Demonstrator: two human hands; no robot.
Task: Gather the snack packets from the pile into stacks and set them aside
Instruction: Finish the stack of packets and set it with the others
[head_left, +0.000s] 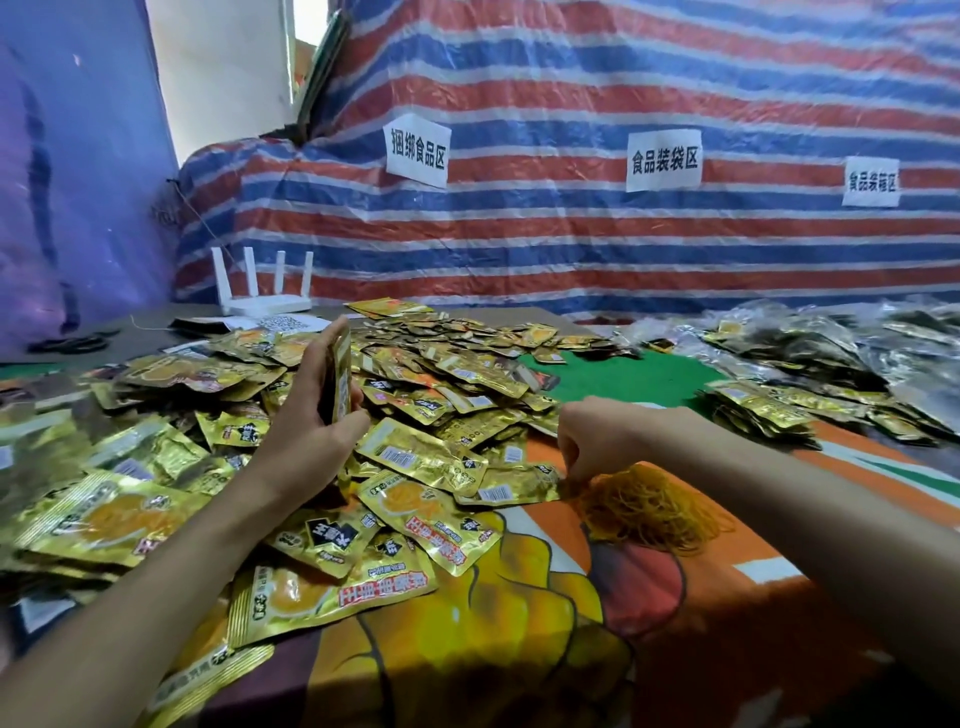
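while the left hand gripped an upright stack of packets over the gold pile, right hand fingers curled down, pinching at the rubber bands, more stacks well apart at right

the left grip and right grip are bare hands. both forearms are uncovered to the frame edge.

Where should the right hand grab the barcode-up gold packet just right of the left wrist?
Probably pinch the packet by its right end, coming from the right: it lies flat atop the pile, uncovered. The left hand grips the stack on its other side; the right hand, pinching rubber bands, is nearer.
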